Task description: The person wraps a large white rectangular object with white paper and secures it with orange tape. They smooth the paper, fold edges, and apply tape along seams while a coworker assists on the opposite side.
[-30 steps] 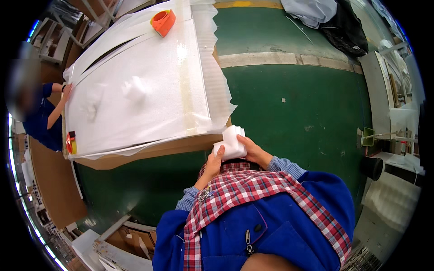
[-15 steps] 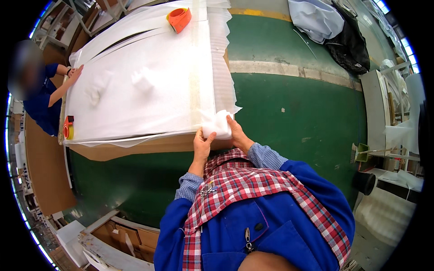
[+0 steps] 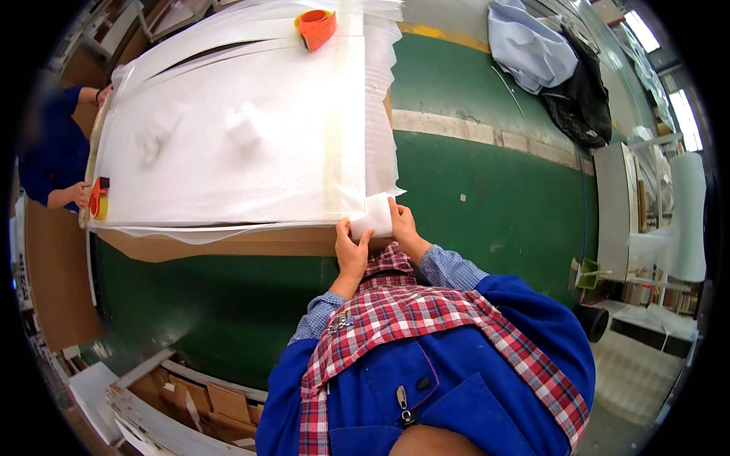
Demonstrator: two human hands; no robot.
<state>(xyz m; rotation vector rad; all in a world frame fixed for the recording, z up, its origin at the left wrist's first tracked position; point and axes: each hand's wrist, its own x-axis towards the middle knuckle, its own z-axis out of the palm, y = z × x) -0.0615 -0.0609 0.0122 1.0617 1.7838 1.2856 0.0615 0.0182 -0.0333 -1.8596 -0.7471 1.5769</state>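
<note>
Now both hands, left hand [image 3: 351, 251] and right hand [image 3: 401, 226], have carried the grasped foam pad [image 3: 374, 216] onto the foam-wrapped panel [image 3: 228, 152] corner.

White foam sheet [image 3: 251, 152] covers the brown surface [image 3: 228, 243]. At eleven o'clock, an orange tape dispenser [image 3: 315, 26]. Green floor [image 3: 494, 190]. Red-and-white checked shirt [image 3: 426, 319] under a blue jacket [image 3: 471, 395]. At one o'clock, pale-blue cloth [image 3: 528, 45] beside black cloth [image 3: 582, 99].
</note>
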